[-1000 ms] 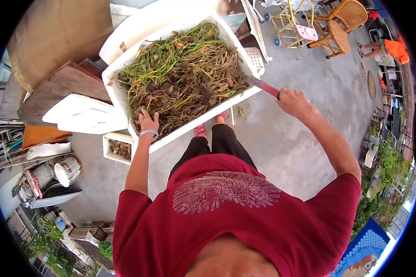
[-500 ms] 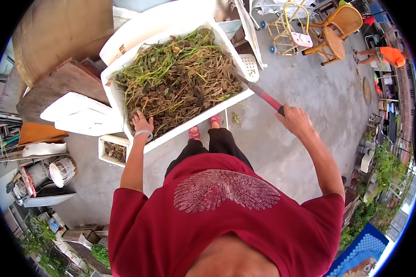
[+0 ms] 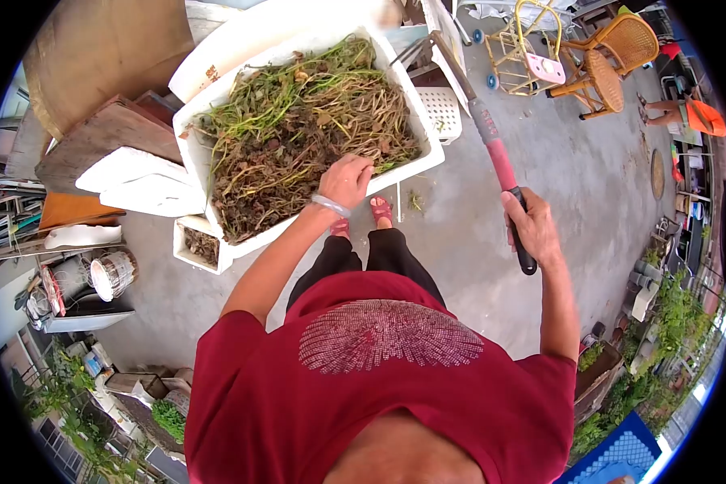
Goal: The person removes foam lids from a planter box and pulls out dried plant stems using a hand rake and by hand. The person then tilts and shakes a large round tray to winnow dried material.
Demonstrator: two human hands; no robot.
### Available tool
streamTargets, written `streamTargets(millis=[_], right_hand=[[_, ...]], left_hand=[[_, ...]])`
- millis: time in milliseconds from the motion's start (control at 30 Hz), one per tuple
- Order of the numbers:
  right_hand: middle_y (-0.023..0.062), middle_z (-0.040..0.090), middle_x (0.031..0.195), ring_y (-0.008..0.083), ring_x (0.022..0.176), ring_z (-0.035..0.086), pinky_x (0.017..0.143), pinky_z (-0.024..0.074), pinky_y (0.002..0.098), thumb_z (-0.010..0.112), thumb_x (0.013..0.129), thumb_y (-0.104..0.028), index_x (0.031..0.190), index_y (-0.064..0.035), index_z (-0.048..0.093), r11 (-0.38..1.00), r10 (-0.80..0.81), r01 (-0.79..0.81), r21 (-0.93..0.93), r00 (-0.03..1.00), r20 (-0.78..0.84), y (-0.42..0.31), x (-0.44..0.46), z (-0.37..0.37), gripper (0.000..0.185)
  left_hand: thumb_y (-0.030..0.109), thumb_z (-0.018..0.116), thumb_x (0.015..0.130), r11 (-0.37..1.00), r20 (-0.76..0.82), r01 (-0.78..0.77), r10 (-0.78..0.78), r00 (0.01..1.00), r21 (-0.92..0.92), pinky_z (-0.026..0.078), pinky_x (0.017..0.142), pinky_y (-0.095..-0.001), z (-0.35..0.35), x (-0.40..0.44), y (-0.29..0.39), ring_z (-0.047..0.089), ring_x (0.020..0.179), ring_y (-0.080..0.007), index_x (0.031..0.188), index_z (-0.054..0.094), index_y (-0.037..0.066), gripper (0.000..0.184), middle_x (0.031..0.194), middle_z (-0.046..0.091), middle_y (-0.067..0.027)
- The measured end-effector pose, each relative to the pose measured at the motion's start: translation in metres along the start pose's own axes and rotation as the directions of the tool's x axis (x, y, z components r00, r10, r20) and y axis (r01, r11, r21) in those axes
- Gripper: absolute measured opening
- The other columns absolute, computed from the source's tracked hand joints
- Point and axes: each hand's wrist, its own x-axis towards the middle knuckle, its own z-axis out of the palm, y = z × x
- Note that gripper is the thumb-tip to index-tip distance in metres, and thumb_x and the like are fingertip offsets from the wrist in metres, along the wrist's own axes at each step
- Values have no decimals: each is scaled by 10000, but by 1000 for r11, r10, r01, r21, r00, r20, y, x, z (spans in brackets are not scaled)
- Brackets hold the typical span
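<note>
Grey concrete floor (image 3: 476,266) borders the foam box (image 3: 418,165) of wilted stems (image 3: 298,121). The left hand (image 3: 347,179) curls at its near rim (holding anything, I cannot tell); the right hand (image 3: 534,226) grips a pronged rake (image 3: 500,161). Positioning it seems the step; reaching stems calls for prongs over the box.

tool handle (image 3: 502,164) is pinky-red and black, box (image 3: 432,147) plain white, plant stems (image 3: 306,121) bright green to dark brown, shirt (image 3: 379,387) maroon with a pale dotty fan print, trousers (image 3: 399,258) black
</note>
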Motion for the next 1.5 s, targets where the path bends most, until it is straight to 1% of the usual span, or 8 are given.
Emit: streamTargets(millis=[500, 767, 867, 1000, 1133, 1200, 1433, 1500], right_hand=[[31, 464, 499, 111, 378, 478, 359, 381, 263, 546, 837, -303, 821, 28, 505, 988, 53, -60, 143, 997, 49, 57, 35, -63, 333], [36, 476, 495, 112, 381, 489, 356, 388, 264, 550, 833, -317, 816, 25, 502, 986, 58, -80, 148, 988, 143, 64, 65, -58, 346], [39, 466, 480, 117, 377, 491, 357, 387, 268, 554, 830, -329, 818, 25, 502, 998, 9, -20, 56, 979, 202, 67, 72, -54, 358], [47, 464, 477, 119, 376, 489, 364, 388, 268, 556, 828, -340, 846, 30, 508, 1000, -15, 11, 16, 959, 282, 67, 80, -39, 374], [111, 457, 487, 205, 376, 455, 384, 358, 323, 561, 826, -305, 849, 49, 496, 970, -164, 204, -130, 950, 264, 76, 88, -22, 361], [138, 447, 492, 234, 375, 434, 387, 339, 342, 563, 824, -287, 816, 49, 485, 967, -173, 217, -136, 945, 278, 78, 89, -20, 344], [94, 454, 490, 165, 345, 459, 348, 356, 300, 538, 838, -318, 755, 34, 466, 996, 0, 32, -89, 940, 340, 62, 94, -22, 369], [80, 458, 501, 154, 346, 475, 335, 366, 292, 521, 844, -336, 750, 33, 461, 998, 54, -36, -54, 928, 367, 60, 101, -16, 385]], left_hand=[[262, 558, 784, 861, 148, 369, -440, 886, 349, 461, 697, -429, 143, 158, 39, 589, 784, -337, 835, 608, 55, 219, 824, 613, -181], [209, 544, 802, 973, -211, 201, -221, 952, -110, 461, 506, -289, 161, 130, 2, 570, 512, -186, 767, 597, 13, 206, 623, 594, -111], [221, 495, 851, 501, -100, 501, -771, 629, -705, 433, 404, -248, 141, 117, 11, 546, 453, -140, 780, 578, -11, 257, 591, 574, -80], [234, 446, 879, 428, -160, 541, -867, 472, -724, 402, 346, -223, 139, 97, -5, 521, 421, -110, 746, 545, -18, 301, 576, 551, -64], [271, 508, 809, 859, -269, 416, -342, 900, 298, 485, 557, -399, 177, 83, -45, 598, 597, -294, 735, 569, 14, 275, 659, 606, -145], [276, 514, 790, 766, 164, 466, -580, 798, 442, 478, 697, -415, 166, 95, -10, 593, 774, -329, 800, 619, 70, 231, 820, 614, -161], [243, 537, 789, 684, 132, 628, -708, 694, 371, 468, 751, -401, 173, 111, -46, 576, 877, -332, 813, 637, 38, 230, 893, 608, -178], [234, 548, 780, 792, 371, 346, -559, 741, 503, 462, 747, -401, 175, 108, -45, 575, 863, -336, 788, 629, 9, 240, 883, 605, -191]])
